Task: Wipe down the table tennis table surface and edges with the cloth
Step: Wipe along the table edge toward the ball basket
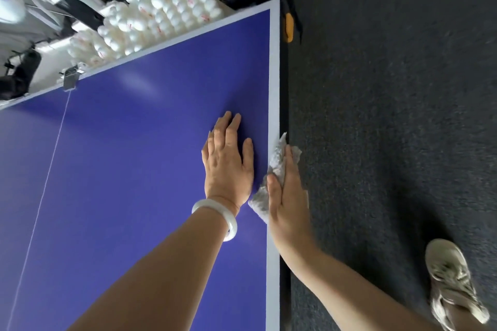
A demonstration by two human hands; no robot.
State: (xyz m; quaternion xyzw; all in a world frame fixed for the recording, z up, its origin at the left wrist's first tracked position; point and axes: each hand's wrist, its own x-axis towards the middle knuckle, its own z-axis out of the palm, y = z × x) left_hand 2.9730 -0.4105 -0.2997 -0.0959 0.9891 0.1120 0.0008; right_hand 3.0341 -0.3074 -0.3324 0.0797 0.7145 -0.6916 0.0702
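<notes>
Your right hand (286,196) lies w/ fingers straight along the right edge of the tabletop (134,169), pressing the cloth (277,158) onto it, thumb up top by the white border line (274,75). The cloth's bunched under palm & fingers and pokes out past the fingertips and behind the thumb. Your left hand (228,161) rests flat, fingers spread, on the blue just beside the cloth. There's a white bangle (228,215) on the left wrist.

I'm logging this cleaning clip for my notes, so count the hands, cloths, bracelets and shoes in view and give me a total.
hands: 2 (left hand, right hand)
cloth: 1
bracelet: 1
shoe: 1
total: 5
</notes>
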